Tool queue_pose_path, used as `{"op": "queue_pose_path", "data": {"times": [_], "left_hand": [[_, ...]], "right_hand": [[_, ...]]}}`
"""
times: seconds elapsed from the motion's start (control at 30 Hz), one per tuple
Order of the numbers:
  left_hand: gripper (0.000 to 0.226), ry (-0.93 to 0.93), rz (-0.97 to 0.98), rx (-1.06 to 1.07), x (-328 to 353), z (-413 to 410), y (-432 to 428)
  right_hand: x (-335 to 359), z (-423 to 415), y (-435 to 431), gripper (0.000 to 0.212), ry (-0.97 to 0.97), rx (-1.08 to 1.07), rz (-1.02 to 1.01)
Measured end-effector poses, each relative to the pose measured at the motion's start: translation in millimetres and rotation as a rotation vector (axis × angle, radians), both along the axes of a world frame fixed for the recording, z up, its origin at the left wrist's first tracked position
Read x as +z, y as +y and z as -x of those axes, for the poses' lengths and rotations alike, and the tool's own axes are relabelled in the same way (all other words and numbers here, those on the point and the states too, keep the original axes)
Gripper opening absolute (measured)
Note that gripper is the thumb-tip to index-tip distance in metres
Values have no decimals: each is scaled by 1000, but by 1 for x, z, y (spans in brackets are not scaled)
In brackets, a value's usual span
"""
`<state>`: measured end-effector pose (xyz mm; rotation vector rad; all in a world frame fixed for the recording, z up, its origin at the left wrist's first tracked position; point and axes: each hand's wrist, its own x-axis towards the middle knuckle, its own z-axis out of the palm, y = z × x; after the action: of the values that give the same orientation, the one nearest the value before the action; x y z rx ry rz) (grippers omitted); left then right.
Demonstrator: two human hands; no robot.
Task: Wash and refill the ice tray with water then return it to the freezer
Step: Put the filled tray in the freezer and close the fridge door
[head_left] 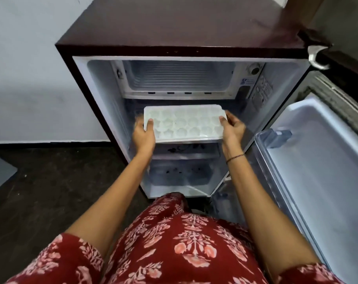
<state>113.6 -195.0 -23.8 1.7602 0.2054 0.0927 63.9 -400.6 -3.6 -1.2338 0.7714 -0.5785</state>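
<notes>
A white ice tray (pixel 184 121) with several round cells is held level in front of the open fridge, just below the freezer compartment (pixel 179 75). My left hand (pixel 143 136) grips the tray's left end, thumb on top of the rim. At the tray's right end, my right hand (pixel 232 130) holds on with its thumb over the edge. The freezer compartment stands open and looks bare inside. Whether the cells hold water cannot be told.
The small maroon fridge (pixel 174 23) stands against a pale wall. Its door (pixel 321 160) hangs open to the right with a clear door shelf (pixel 272 138). Glass shelves and a crisper (pixel 180 175) lie below the tray. Dark floor spreads to the left.
</notes>
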Motion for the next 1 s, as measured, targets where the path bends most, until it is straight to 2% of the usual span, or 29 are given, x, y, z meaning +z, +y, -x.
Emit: {"op": "queue_pose_path", "data": {"times": [0.17,0.3,0.5,0.7,0.83,0.9,1.0], "left_hand": [[44,-31,-48,23,20,-57,-13],[34,-71,-60,4,30,-95,-18],[35,-66,-381,8,40,-139,-27],[39,-89,-645,44,38,-153,-37],[39,-92,-669,-16,41,-163,-35],[40,-78,-686,-41,40,-167,-33],[49,-160,-850,-29,37,-156,-39]], "right_hand": [[15,-52,-14,34,-12,-17,101],[21,-86,-20,32,-7,-13,158],[12,-129,-31,30,35,57,245],[10,-154,-44,17,204,104,505],[14,-163,-47,20,294,131,710],[14,-164,-43,27,352,142,857],[12,-158,-33,43,461,104,1158]]}}
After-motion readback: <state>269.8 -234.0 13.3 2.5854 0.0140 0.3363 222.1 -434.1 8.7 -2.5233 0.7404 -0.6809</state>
